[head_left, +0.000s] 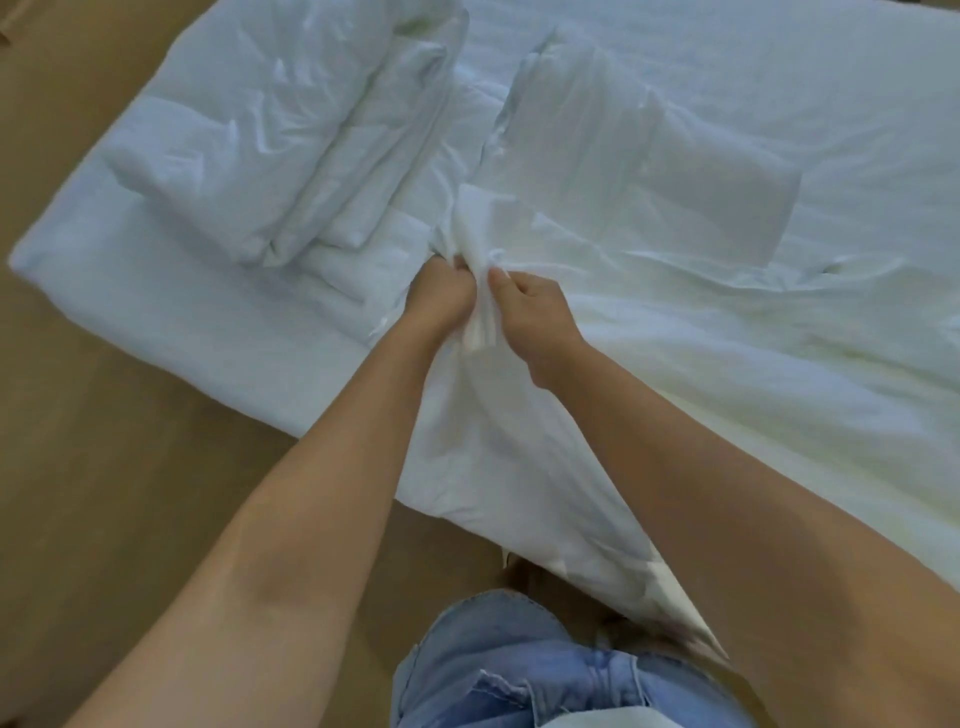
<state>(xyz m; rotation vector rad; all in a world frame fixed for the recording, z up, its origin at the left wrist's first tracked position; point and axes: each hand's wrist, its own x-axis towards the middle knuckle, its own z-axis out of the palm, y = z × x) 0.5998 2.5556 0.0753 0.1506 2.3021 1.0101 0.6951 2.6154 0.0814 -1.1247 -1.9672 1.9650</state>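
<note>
Left hand (441, 296) and right hand (530, 306) clench a bunched sheet (478, 249); folded linens (291, 156) lie far left, this one looks barely begun

The one view comes from a wide-angle camera on the person's head, looking forward and steeply down along both forearms to the left hand (441, 299) and right hand (530, 312) near the picture's middle. It sits close over the near edge of the bed (156, 270). The white sheet (519, 467) fills the middle and right, the wooden floor (130, 467) lies at the left, and the jeans (519, 675) are at the bottom edge.
</note>
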